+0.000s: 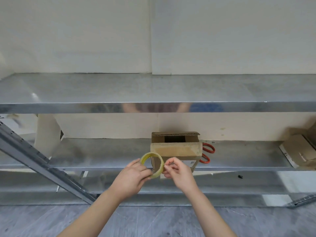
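Our left hand (pixel 133 177) grips the tape roll (pixel 146 156) from its 8 o'clock side, while our right hand (pixel 177 173) pinches the roll's edge at 3 o'clock. We hold the roll on edge just in front of the cardboard box (pixel 176 148) on the metal shelf (pixel 102 154); red-handled scissors (pixel 207 152) lie at the box's 3 o'clock.

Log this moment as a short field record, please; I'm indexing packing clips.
left hand: grips the tape roll, held in front of the box
right hand: pinches at the roll's outer edge, probably picking for the tape end
cardboard box: stands on the metal shelf, top partly open
scissors: red handles show at the box's right side; blades hidden
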A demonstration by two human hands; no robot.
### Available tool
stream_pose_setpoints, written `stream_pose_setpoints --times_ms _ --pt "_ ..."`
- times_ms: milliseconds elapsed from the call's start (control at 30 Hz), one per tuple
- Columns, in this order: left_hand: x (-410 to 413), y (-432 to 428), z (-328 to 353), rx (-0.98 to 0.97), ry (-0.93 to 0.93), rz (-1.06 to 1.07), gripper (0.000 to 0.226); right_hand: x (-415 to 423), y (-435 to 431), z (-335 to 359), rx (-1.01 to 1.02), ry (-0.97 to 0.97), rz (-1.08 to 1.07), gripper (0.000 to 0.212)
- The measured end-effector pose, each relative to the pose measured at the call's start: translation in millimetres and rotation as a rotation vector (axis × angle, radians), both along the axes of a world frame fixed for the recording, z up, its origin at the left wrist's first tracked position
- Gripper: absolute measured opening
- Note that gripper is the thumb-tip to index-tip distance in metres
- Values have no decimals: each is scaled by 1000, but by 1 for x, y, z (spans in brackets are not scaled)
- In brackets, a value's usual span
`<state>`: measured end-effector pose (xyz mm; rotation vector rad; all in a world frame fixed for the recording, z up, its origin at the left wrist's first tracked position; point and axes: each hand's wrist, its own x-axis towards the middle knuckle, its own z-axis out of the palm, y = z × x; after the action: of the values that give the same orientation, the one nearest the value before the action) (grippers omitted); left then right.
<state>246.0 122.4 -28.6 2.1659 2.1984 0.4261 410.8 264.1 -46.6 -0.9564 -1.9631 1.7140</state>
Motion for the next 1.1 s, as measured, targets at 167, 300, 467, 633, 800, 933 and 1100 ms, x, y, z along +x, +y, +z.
stream_pose_setpoints --times_ms 167,300,467,633,800,933,1100 --pt "-25 8 18 70 12 78 21 -12 0 17 192 -10 -73 15" --pt "-53 23 40 91 -50 177 29 -21 -2 42 242 19 -119 17" --pt "-56 46 60 173 -154 168 34 -22 12 69 385 -10 -224 13" --pt "-53 66 79 167 -376 121 29 -12 28 77 451 -17 -282 18" --pt "-47 72 84 111 -430 54 34 -1 53 75 333 -19 -247 16" --pt "-33 94 92 140 -304 133 37 10 74 70 313 -7 -248 19" --pt "-14 114 88 49 -158 302 45 31 101 64 265 -9 -228 18"
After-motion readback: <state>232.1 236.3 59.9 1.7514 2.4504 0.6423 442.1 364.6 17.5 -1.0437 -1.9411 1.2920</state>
